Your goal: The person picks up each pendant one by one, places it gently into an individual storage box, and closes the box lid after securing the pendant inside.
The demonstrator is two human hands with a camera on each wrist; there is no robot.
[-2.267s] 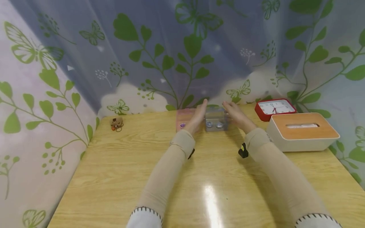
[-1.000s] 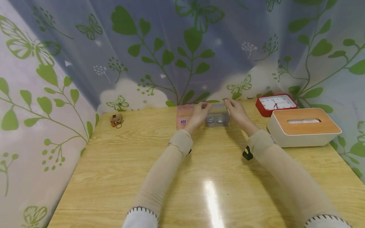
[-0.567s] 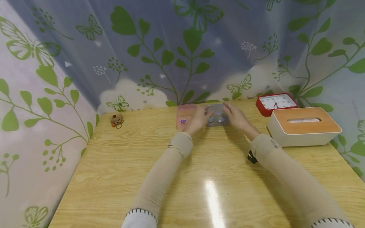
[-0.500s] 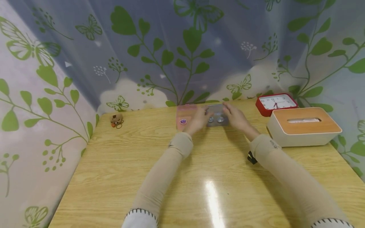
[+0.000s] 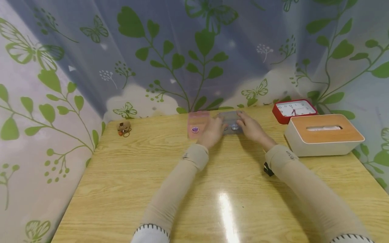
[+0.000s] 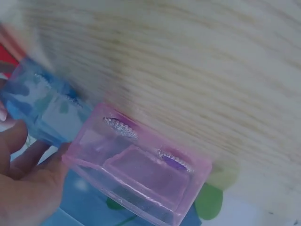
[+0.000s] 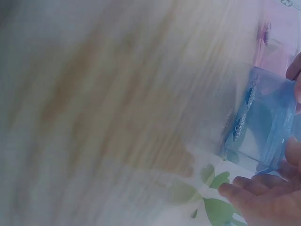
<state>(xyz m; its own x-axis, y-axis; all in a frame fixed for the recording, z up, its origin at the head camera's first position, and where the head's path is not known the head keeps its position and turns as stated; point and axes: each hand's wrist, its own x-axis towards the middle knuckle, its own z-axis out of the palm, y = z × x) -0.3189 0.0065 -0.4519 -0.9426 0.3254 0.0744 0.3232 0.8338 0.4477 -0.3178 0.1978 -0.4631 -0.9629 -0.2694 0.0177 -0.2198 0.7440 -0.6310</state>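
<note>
A see-through blue plastic box [image 5: 230,118] with two sparkling oval ornaments on its front sits at the back of the table, its lid lying down flat. My left hand [image 5: 212,131] holds its left end, fingers reaching between it and the pink box in the left wrist view. At the opposite end my right hand [image 5: 251,127] grips it, with the thumb over the top and the fingers along the side. A see-through pink box [image 6: 141,165] stands just left of the blue one, partly behind my left hand in the head view.
A red-framed clock [image 5: 294,109] and a white tissue box [image 5: 325,135] with a wood-coloured top stand at the right. A small brown plush charm [image 5: 124,127] lies at the back left. A patterned curtain [image 5: 170,50] hangs behind the wooden table [image 5: 127,189].
The blue box's raised lid has come down flat. Both hands lowered with it from the top edge to the box's ends. The left hand has since shifted slightly right; the pink box stays put.
</note>
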